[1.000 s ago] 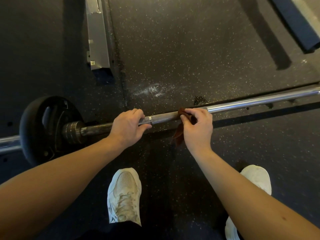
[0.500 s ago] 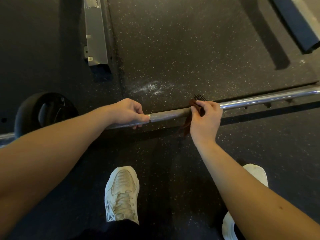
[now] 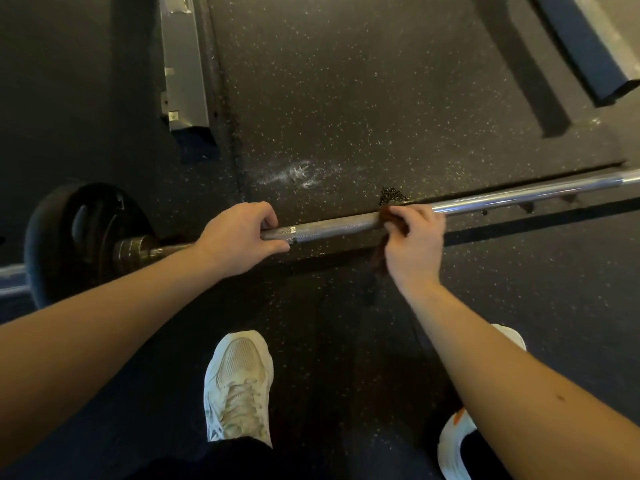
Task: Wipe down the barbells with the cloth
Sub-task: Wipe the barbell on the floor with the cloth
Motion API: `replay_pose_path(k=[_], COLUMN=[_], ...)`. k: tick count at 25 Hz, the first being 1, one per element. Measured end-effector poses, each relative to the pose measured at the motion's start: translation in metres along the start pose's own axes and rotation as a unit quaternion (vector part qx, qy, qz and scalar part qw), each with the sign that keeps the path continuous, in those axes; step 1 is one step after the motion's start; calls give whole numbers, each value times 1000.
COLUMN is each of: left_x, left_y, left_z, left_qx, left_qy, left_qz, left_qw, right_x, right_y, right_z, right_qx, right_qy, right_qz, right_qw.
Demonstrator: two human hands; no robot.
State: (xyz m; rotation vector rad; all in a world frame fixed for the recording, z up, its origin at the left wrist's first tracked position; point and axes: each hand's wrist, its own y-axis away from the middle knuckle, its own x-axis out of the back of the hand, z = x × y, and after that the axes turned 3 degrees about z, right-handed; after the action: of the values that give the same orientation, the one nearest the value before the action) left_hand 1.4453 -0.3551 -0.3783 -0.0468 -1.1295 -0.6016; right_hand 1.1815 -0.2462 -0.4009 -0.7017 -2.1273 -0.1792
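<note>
View from above, looking down at a dark speckled rubber floor [image 3: 381, 81]. At the bottom of the frame are two pale trainers: the left shoe [image 3: 239, 386] at bottom centre and the right shoe [image 3: 457, 441] at lower right, partly hidden behind a forearm. Two bare forearms reach up from the lower corners to a barbell [image 3: 332, 226], which crosses the middle of the frame from lower left to upper right.

The left hand [image 3: 239, 237], left of centre, grips the bar with its fingers curled over the top and the thumb underneath. The right hand [image 3: 414, 244], right of centre, pinches a dark reddish-brown cloth [image 3: 378, 252] around the bar. Part of the cloth wraps the bar, and a loose end hangs below the hand.

Between the hands the bar is dull grey; to the right of the cloth it is bright and shiny. At the far left, a black weight plate [image 3: 79, 233] sits on the bar.

Beyond the bar, a white chalky smudge [image 3: 298, 173] marks the floor. A grey metal beam [image 3: 181, 64] lies at upper left, and a dark blue beam [image 3: 581, 46] at upper right.
</note>
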Motion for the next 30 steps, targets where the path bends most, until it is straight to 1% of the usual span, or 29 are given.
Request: replay_pose_path(k=[2, 3, 4, 5, 7, 8, 9, 10, 11, 12, 14, 16, 17, 18, 19, 21, 23, 24, 25, 26, 28, 30], left_x=[-8, -13, -17, -21, -28, -30, -32, -33, -33, -33, -35, -37, -38, -39, -40, -41, -41, -41, -40, -40, -40, -41], left_y=[3, 5, 7, 10, 15, 17, 18, 19, 19, 18, 15, 15, 16, 18, 19, 20, 20, 19, 19, 18, 17, 18], left_z=[-1, -2, -3, -4, -4, -3, -2, -2, -1, -1, 0, 0, 0, -1, -2, -3, -4, -3, -3, -2, 0, 1], left_qx=[-16, -23, -26, -27, -27, -28, -31, -32, -33, -36, -43, -48, -45, -38, -30, -18, -18, -19, -20, -22, -30, -34], left_qy=[-10, -10, -8, -7, -7, -8, -9, -8, -6, -6, -16, -19, -14, -6, 1, 8, 10, 9, 10, 11, 14, 16], left_qz=[43, 65, 85, 103, 132, 143, 150, 154, 156, 156, 156, 159, 162, 164, 165, 166, 163, 160, 158, 158, 160, 163], left_qw=[999, 998, 996, 994, 991, 989, 988, 987, 987, 987, 987, 986, 986, 986, 986, 986, 986, 987, 987, 987, 987, 986], right_x=[-6, -16, -30, -45, -66, -68, -64, -56, -45, -33, -6, -2, -9, -20, -34, -56, -60, -54, -44, -32, -9, -5], right_y=[4, 12, 23, 37, 62, 63, 56, 48, 39, 29, 10, 3, 6, 15, 27, 51, 51, 43, 35, 27, 12, 7], right_z=[-7, -21, -39, -58, -86, -87, -80, -69, -55, -39, -10, -4, -13, -29, -46, -76, -76, -66, -53, -39, -12, -3], right_qx=[-90, -105, -87, -43, 68, 114, 142, 153, 143, 107, -13, -102, -121, -115, -88, 1, 87, 109, 111, 88, -10, -103], right_qy=[-14, -29, -49, -61, -66, -61, -53, -42, -31, -22, -20, -19, -25, -40, -55, -68, -65, -57, -46, -38, -35, -45], right_qz=[40, 47, 41, 19, -52, -80, -93, -88, -74, -50, 3, 45, 49, 40, 22, -24, -65, -70, -68, -54, -8, 46], right_qw=[995, 993, 994, 997, 994, 988, 984, 983, 986, 993, 1000, 994, 991, 992, 994, 997, 992, 990, 990, 994, 999, 993])
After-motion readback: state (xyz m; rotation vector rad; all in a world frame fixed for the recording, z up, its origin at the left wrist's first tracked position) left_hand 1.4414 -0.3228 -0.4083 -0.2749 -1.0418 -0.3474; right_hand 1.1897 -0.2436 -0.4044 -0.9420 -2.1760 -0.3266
